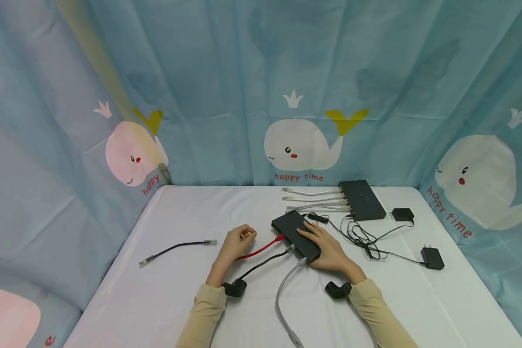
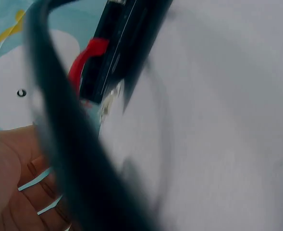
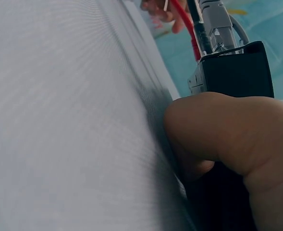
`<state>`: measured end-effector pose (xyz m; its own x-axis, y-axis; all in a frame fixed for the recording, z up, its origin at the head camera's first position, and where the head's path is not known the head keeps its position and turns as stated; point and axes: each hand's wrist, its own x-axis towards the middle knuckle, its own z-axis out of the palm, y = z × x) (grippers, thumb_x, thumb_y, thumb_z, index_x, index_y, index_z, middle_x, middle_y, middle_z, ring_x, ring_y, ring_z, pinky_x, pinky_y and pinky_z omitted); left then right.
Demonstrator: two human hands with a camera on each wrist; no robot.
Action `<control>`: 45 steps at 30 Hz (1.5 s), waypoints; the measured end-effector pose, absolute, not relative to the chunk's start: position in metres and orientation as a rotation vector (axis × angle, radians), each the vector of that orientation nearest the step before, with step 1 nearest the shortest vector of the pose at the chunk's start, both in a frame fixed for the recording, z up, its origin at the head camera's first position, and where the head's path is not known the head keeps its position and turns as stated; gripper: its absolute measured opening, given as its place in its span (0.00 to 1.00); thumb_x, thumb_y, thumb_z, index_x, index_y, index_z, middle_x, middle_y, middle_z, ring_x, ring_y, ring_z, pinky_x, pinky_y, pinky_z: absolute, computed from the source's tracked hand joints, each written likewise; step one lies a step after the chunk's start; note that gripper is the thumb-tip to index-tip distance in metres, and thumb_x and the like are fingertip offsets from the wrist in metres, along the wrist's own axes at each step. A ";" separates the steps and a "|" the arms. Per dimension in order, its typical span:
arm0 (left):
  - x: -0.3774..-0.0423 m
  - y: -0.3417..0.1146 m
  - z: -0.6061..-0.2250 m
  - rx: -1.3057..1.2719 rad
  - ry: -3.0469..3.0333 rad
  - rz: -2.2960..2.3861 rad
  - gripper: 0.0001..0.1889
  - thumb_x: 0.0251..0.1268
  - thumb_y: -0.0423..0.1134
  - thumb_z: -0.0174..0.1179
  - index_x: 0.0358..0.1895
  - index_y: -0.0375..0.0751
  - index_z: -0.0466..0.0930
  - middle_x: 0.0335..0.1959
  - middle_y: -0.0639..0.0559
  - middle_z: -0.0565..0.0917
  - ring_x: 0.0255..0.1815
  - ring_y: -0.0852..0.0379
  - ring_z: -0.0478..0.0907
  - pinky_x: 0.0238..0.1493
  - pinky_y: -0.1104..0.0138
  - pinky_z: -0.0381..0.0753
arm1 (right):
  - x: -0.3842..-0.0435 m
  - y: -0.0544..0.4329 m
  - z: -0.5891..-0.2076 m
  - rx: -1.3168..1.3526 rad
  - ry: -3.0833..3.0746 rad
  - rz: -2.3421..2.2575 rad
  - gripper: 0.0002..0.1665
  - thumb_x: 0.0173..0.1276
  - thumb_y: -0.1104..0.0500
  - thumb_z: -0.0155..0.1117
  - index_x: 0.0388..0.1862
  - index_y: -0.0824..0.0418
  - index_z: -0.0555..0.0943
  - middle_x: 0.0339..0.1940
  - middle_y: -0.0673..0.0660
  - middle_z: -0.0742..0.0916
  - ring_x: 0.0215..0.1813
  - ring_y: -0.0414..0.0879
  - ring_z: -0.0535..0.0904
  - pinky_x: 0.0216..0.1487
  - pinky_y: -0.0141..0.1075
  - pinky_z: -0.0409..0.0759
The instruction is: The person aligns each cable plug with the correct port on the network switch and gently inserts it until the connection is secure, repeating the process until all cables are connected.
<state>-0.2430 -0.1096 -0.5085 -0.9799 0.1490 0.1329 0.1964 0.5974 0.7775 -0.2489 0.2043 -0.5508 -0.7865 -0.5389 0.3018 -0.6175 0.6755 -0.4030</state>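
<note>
My right hand (image 1: pixel 330 249) grips a black network switch (image 1: pixel 292 228) from its right side, fingers spread over the top and thumb at the near end. Plugged into the switch's left side are a red network cable (image 1: pixel 266 245), a black network cable (image 1: pixel 263 265) and a grey network cable (image 1: pixel 278 295). In the right wrist view the thumb (image 3: pixel 218 120) bends against the end of the switch (image 3: pixel 237 77). My left hand (image 1: pixel 235 244) hovers left of the switch beside the red cable, its fingers loosely curled with nothing visible in them. A dark blurred cable crosses the left wrist view.
A second black switch (image 1: pixel 363 200) sits at the back right, several pale network cables (image 1: pixel 315 199) in its left side. Right of centre lies a tangle of black power cord (image 1: pixel 365 239), with adapters (image 1: pixel 402 214) farther right. A short black cable (image 1: pixel 178 245) lies at the left.
</note>
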 end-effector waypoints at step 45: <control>-0.235 -0.229 -0.509 -0.195 -2.989 -0.887 0.08 0.58 0.35 0.63 0.40 0.40 0.82 0.37 0.46 0.79 0.41 0.46 0.75 0.45 0.47 0.70 | -0.249 0.204 -0.552 0.960 -2.699 0.749 0.54 0.41 0.51 0.74 0.70 0.42 0.62 0.74 0.54 0.60 0.71 0.59 0.56 0.51 0.59 0.73</control>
<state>-0.2347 -0.2285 -0.5089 -0.9921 0.1141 0.0527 0.1244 0.8311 0.5421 -0.2493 0.2041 -0.5523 -0.7752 -0.5411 0.3260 -0.6317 0.6645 -0.3992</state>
